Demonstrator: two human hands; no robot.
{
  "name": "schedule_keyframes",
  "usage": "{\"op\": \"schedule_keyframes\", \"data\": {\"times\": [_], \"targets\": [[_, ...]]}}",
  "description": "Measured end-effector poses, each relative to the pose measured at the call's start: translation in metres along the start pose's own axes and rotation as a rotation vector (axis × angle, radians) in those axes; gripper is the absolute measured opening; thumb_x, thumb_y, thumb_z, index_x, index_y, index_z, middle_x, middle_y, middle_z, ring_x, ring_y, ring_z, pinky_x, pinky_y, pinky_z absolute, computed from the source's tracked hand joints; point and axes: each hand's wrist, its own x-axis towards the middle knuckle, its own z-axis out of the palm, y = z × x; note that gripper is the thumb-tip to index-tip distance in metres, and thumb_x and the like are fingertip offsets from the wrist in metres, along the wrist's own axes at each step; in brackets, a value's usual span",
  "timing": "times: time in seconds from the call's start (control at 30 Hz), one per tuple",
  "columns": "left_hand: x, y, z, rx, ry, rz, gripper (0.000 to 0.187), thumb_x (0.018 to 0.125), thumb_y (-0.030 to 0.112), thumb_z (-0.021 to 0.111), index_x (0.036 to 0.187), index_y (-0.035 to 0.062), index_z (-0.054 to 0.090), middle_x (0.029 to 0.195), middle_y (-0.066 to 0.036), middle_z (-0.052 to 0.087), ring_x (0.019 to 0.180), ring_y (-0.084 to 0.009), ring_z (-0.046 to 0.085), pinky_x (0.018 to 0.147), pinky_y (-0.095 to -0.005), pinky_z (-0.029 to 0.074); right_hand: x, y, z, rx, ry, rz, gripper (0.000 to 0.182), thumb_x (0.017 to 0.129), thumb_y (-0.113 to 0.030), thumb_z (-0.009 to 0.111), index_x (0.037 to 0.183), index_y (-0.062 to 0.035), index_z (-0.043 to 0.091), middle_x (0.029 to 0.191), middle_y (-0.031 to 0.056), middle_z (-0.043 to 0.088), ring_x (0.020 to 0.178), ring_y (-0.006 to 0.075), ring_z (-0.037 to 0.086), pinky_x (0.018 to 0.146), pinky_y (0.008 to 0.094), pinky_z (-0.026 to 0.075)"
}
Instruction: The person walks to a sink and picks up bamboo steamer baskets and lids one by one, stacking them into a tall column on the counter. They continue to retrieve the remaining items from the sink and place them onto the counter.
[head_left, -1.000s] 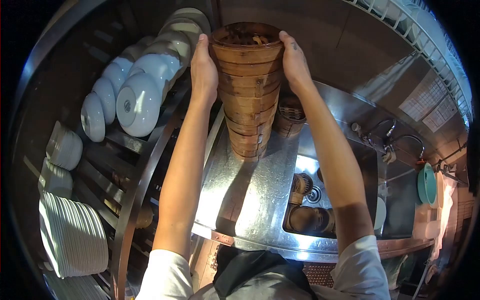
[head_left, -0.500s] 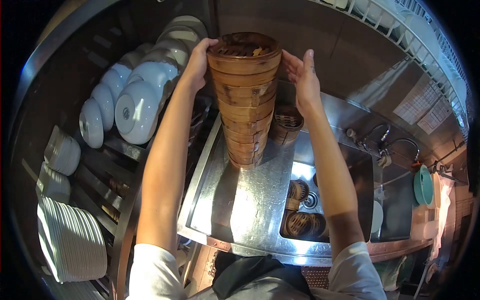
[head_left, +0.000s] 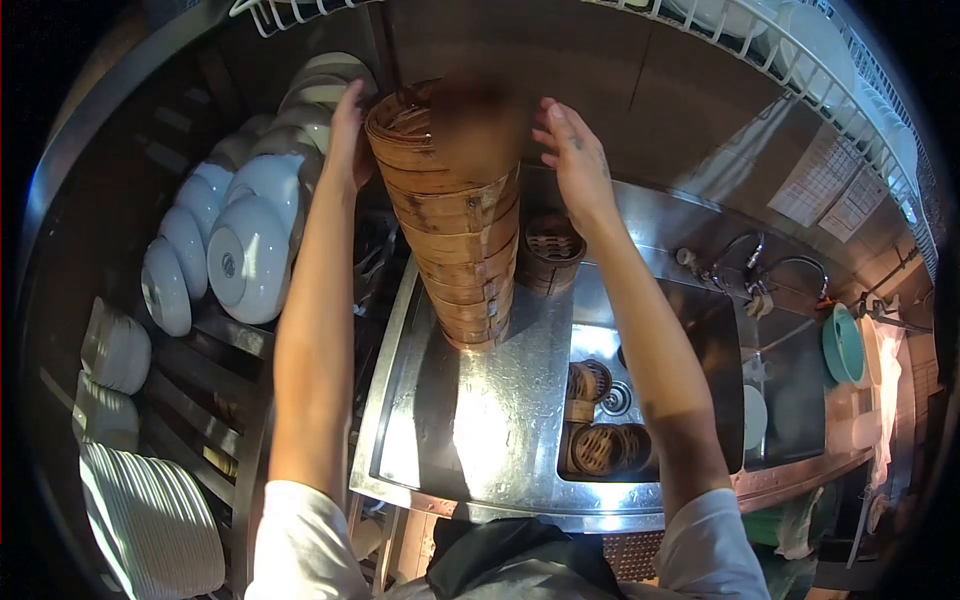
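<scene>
A tall stack of round bamboo steamers (head_left: 455, 240) stands on the steel counter (head_left: 410, 440), leaning slightly leftward in view. A brown blur covers the right part of its top. My left hand (head_left: 346, 140) is at the upper left of the stack, fingers stretched upward; whether it touches the rim is hard to tell. To the right of the top, my right hand (head_left: 578, 160) is held open, its fingers apart and a gap between it and the steamers. Behind the stack sits a shorter pile of bamboo steamers (head_left: 551, 255).
Several small steamers (head_left: 598, 449) lie in the sink (head_left: 690, 400). White bowls (head_left: 245, 260) and stacked plates (head_left: 150, 520) fill the rack at left. Taps (head_left: 750, 265) and a teal basin (head_left: 843, 343) are at right. A white wire shelf (head_left: 760, 40) hangs above.
Both hands have moved outward from the top of the steamer stack, and the right-hand gap is wider. The stack's top appears farther left, with a blur over it. The view has shifted slightly.
</scene>
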Motion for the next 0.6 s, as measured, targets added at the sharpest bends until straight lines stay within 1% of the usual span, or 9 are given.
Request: {"op": "schedule_keyframes", "data": {"times": [0.07, 0.1, 0.13, 0.23, 0.33, 0.4, 0.47, 0.53, 0.6], "targets": [[-0.015, -0.007, -0.010, 0.052, 0.148, 0.128, 0.064, 0.082, 0.051, 0.047, 0.119, -0.0013, 0.046, 0.118, -0.016, 0.051, 0.107, -0.0251, 0.049, 0.094, -0.0338, 0.034, 0.014, 0.005, 0.006, -0.011, 0.007, 0.016, 0.067, 0.092, -0.051, 0.029, 0.121, 0.0077, 0.044, 0.124, 0.0209, 0.047, 0.117, 0.0262, 0.044, 0.098, 0.0334, 0.031], [-0.024, -0.010, -0.014, 0.100, 0.295, 0.256, 0.063, 0.083, 0.050, 0.047, 0.118, -0.0023, 0.046, 0.118, -0.016, 0.051, 0.108, -0.0253, 0.048, 0.096, -0.0324, 0.032, 0.021, 0.006, 0.008, 0.059, -0.051, 0.095, 0.072, 0.089, -0.056, 0.030, 0.129, 0.0038, 0.034, 0.132, 0.0208, 0.036, 0.124, 0.0264, 0.034, 0.102, 0.0353, 0.024], [-0.041, -0.015, -0.012, 0.100, 0.298, 0.255, 0.063, 0.083, 0.050, 0.047, 0.118, -0.0023, 0.046, 0.118, -0.016, 0.051, 0.108, -0.0253, 0.048, 0.096, -0.0324, 0.032, 0.025, 0.008, 0.011, 0.128, -0.112, 0.177, 0.079, 0.087, -0.061, 0.031, 0.137, -0.0002, 0.023, 0.140, 0.0206, 0.026, 0.131, 0.0265, 0.023, 0.106, 0.0371, 0.017], [-0.082, -0.029, 0.019, 0.303, 0.256, 0.534, 0.061, 0.087, 0.046, 0.047, 0.120, -0.0058, 0.044, 0.113, -0.015, 0.052, 0.106, -0.0196, 0.047, 0.094, -0.0291, 0.032, 0.027, 0.004, 0.024, 0.327, -0.156, 0.114, 0.084, 0.086, -0.063, 0.029, 0.136, 0.0028, 0.021, 0.142, 0.0228, 0.018, 0.135, 0.0267, 0.010, 0.108, 0.0360, 0.007], [-0.074, -0.024, 0.026, 0.382, 0.313, 0.575, 0.064, 0.087, 0.049, 0.045, 0.120, -0.0067, 0.043, 0.112, -0.016, 0.053, 0.107, -0.0197, 0.047, 0.095, -0.0288, 0.032, 0.029, 0.013, 0.019, 0.222, -0.179, 0.056, 0.087, 0.085, -0.066, 0.022, 0.135, 0.0055, 0.022, 0.140, 0.0220, 0.023, 0.133, 0.0273, 0.018, 0.108, 0.0355, 0.011], [-0.068, -0.015, 0.029, 0.333, 0.243, 0.409, 0.066, 0.087, 0.051, 0.043, 0.120, -0.0067, 0.044, 0.115, -0.017, 0.053, 0.110, -0.0219, 0.047, 0.096, -0.0298, 0.031, 0.022, 0.010, 0.011, 0.236, -0.163, 0.066, 0.087, 0.085, -0.066, 0.019, 0.134, 0.0046, 0.024, 0.139, 0.0214, 0.026, 0.131, 0.0272, 0.022, 0.107, 0.0359, 0.014], [-0.037, -0.020, 0.016, 0.371, 0.215, 0.398, 0.066, 0.087, 0.051, 0.043, 0.119, -0.0060, 0.046, 0.116, -0.016, 0.053, 0.110, -0.0225, 0.048, 0.095, -0.0304, 0.033, 0.004, -0.001, 0.005, 0.254, -0.145, 0.086, 0.087, 0.085, -0.067, 0.015, 0.134, 0.0036, 0.027, 0.137, 0.0209, 0.030, 0.129, 0.0271, 0.027, 0.106, 0.0362, 0.016], [-0.019, -0.017, 0.009, 0.408, 0.193, 0.385, 0.066, 0.086, 0.052, 0.043, 0.119, -0.0053, 0.047, 0.117, -0.016, 0.053, 0.110, -0.0232, 0.049, 0.093, -0.0310, 0.035, -0.016, -0.018, 0.000, 0.156, -0.131, 0.060, 0.084, 0.086, -0.066, 0.011, 0.130, 0.0018, 0.036, 0.129, 0.0179, 0.041, 0.120, 0.0245, 0.038, 0.100, 0.0346, 0.026], [-0.010, -0.007, 0.007, 0.115, 0.023, 0.071, 0.062, 0.086, 0.049, 0.044, 0.117, -0.0038, 0.049, 0.117, -0.014, 0.054, 0.108, -0.0239, 0.051, 0.092, -0.0349, 0.037, -0.033, -0.024, 0.001, 0.179, -0.121, 0.032, 0.082, 0.087, -0.064, 0.011, 0.127, 0.0012, 0.040, 0.124, 0.0164, 0.045, 0.115, 0.0225, 0.042, 0.095, 0.0328, 0.030]]}}
